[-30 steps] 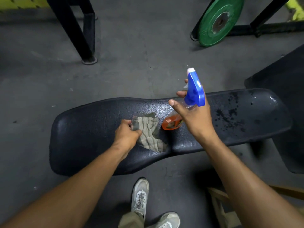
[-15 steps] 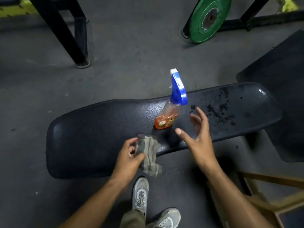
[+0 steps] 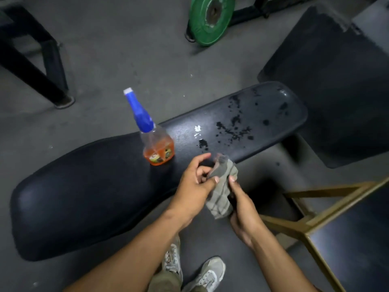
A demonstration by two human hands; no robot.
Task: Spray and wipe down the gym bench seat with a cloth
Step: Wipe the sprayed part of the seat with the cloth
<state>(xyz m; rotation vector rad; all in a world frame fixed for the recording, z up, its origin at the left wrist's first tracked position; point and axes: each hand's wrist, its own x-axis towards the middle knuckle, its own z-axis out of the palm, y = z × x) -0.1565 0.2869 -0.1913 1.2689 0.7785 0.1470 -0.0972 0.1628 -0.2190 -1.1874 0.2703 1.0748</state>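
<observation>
Since a second ago the right hand [image 3: 242, 205] has let go of the spray bottle [image 3: 156, 142], which now stands upright on its own at the far edge of the bench seat [image 3: 84, 186], near the middle of its length. That hand has come across to the cloth [image 3: 221, 192], and the cloth has been lifted off the seat and carried out past its near edge.

On the left, a black steel frame leg [image 3: 40, 68] stands on the grey floor [image 3: 126, 49]. The black padded seat runs from lower left to upper right; its left half looks dull and dry. The bottle has a blue trigger head and orange liquid low in its clear body. To its right the left hand [image 3: 195, 186] pinches the upper part of the grey checked cloth between thumb and curled fingers, while the right hand grips its lower part, thumb on top. The cloth hangs between them, just off the seat's near edge. The seat's right half is flecked with dark wet droplets [image 3: 233, 129] and one bright glint. Beyond it a green weight plate [image 3: 210, 15] leans on a rack, and a dark mat [image 3: 336, 81] lies at right. A brass-coloured frame [image 3: 315, 218] sits at lower right; pale sneakers [image 3: 195, 270] show below.
</observation>
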